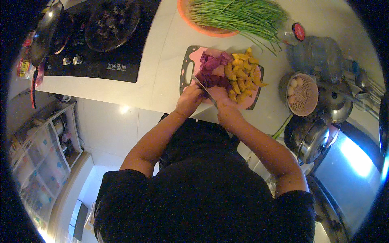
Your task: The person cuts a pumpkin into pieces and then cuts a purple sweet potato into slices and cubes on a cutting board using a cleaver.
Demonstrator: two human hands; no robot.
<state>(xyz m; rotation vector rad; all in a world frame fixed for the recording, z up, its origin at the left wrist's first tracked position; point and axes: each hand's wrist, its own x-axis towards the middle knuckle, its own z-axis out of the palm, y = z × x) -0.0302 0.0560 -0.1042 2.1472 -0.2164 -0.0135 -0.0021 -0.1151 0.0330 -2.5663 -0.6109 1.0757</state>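
Observation:
A pink cutting board point(217, 92) with a dark rim lies near the counter's front edge. Purple chunks, perhaps purple sweet potato point(212, 62), are heaped at its upper left, with darker purple pieces below them. Yellow-orange pumpkin pieces point(240, 73) cover its right side. My right hand point(228, 114) grips a kitchen knife point(206, 89), whose blade slants up to the left across the board. Close beside the blade, my left hand point(191, 100) has its fingers bent over a dark purple piece point(202, 88), mostly hidden by the fingers.
An orange basin point(206, 31) of long green stalks point(237, 15) stands behind the board. A black cooktop point(100, 68) is at left. To the right are a red-lidded jar point(298, 32), a pale basket with eggs point(304, 94), a steel pot point(314, 144) and a sink point(346, 176).

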